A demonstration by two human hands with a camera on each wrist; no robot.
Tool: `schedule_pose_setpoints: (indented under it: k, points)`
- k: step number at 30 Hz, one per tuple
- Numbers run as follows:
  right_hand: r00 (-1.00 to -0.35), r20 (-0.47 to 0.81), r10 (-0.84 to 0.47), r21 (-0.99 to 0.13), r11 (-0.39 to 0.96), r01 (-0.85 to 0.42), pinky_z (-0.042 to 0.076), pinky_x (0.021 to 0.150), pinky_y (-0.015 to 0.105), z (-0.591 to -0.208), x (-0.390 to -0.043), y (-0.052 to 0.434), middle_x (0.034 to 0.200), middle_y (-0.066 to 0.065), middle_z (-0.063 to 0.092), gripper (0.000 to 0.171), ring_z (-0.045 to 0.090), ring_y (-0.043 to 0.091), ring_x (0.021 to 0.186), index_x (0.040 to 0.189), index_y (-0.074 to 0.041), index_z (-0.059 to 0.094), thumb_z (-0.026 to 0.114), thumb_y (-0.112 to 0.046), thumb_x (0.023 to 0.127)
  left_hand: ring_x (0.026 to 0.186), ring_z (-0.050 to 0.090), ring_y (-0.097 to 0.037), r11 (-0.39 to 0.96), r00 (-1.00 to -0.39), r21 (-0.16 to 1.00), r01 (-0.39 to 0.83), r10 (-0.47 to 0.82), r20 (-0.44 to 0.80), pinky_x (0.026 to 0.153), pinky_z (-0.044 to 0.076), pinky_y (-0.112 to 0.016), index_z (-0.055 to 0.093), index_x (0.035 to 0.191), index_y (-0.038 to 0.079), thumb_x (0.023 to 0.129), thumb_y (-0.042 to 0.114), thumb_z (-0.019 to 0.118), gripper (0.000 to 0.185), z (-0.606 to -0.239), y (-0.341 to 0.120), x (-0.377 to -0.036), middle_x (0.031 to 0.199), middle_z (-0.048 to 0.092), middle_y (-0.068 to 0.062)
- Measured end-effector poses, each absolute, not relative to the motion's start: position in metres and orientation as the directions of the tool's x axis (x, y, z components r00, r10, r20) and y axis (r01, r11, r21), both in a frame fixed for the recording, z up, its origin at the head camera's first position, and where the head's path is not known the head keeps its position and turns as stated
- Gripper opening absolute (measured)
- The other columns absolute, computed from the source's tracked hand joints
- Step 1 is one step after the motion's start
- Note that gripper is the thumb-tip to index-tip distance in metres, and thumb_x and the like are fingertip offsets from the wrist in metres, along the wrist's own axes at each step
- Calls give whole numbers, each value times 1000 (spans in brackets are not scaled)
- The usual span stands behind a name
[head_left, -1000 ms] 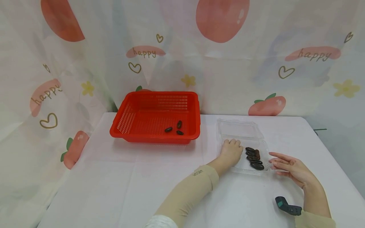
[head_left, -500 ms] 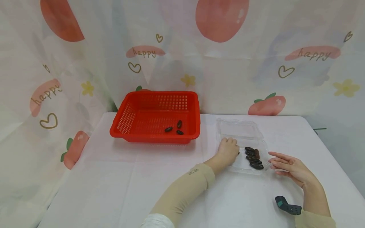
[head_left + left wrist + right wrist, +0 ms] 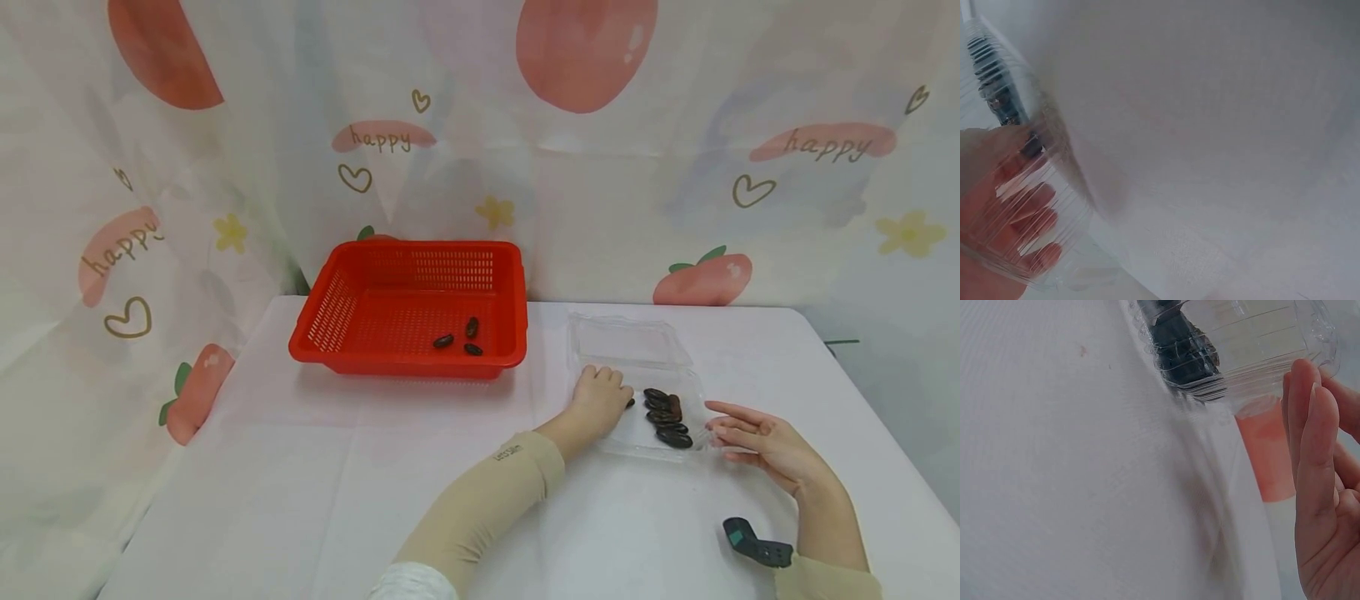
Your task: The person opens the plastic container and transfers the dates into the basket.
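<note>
The left hand (image 3: 600, 402), drawn back from the dark pods (image 3: 664, 414) toward the clear tray's (image 3: 626, 342) left side, pinches one pod. The right hand (image 3: 757, 437) stays open, fingers straight at the tray's right edge; removal is judged underway.

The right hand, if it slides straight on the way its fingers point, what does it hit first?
The right hand points left with straight fingers at the clear plastic tray. It would likely meet the tray's near right wall first, then the dark pods inside.

One red basket (image 3: 408, 308) with three dark pods (image 3: 463, 337); one clear plastic box (image 3: 637, 383) with about five more; two hands.
</note>
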State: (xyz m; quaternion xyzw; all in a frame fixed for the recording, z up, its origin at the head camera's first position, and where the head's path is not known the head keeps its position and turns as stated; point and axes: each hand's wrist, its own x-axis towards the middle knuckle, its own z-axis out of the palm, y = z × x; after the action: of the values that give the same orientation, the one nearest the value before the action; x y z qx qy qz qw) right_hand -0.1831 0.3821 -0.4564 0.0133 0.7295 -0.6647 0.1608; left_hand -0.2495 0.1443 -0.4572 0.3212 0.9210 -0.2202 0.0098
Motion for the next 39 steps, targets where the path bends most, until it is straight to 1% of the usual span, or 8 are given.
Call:
schedule_pose_setpoints:
  k: [5,8,14,20,25,32,35,39]
  points:
    - [-947,-259,-188,-963,122,239,52,66,25,-454,-182,381,92,-11,65,36,63,8,79,104,-38,62,53,-6,92,99,38,-5,695,-787,-395,600,601,-138,84,31,-26,43,128,38,97,40,35,32,-458,144,-250,112,44,13]
    - [-948,-259,-184,-963,127,239,52,66,25,-453,-182,380,92,-11,65,36,63,8,79,105,-38,63,53,-6,92,99,38,-5,698,-787,-392,599,604,-127,83,30,-26,43,129,40,97,36,35,33,-460,145,-249,112,44,13]
    - [-949,-271,-162,-958,146,248,52,67,25,-453,-183,379,92,-13,66,34,63,8,79,103,-40,62,56,-9,91,97,39,-4,696,-777,-387,605,622,-94,79,31,-24,45,126,40,96,35,36,31,-460,145,-249,111,45,14]
    - [-950,-269,-159,-956,161,243,52,67,26,-454,-182,380,92,-13,66,32,64,8,79,103,-40,62,57,-11,90,105,39,-5,713,-763,-320,624,645,-52,82,31,-24,42,128,37,97,31,37,32,-460,145,-251,116,43,14]
    - [-949,-269,-167,-957,155,244,52,67,26,-456,-182,381,93,-13,66,32,63,8,79,104,-40,62,57,-12,90,108,38,-5,713,-759,-338,615,651,-8,84,31,-24,37,129,38,97,30,36,33,-457,142,-252,117,41,13]
    - [-948,-275,-160,-955,156,251,52,67,26,-457,-182,381,92,-13,66,31,63,8,79,103,-40,62,58,-12,90,99,41,-5,745,-775,-324,583,630,51,76,33,-23,40,123,38,98,27,37,28,-442,133,-256,111,41,13]
    - [-946,-280,-161,-955,150,257,52,67,26,-457,-182,381,92,-14,66,31,63,8,79,103,-41,62,58,-12,90,97,41,-6,754,-776,-319,574,625,81,75,32,-22,40,122,37,97,26,40,27,-434,126,-258,109,42,11]
    - [-945,-285,-159,-954,139,264,52,67,25,-456,-182,380,92,-14,66,32,63,7,79,102,-41,62,57,-11,90,99,42,-8,776,-782,-302,553,609,132,77,32,-24,42,120,35,97,25,42,26,-424,114,-263,110,43,10]
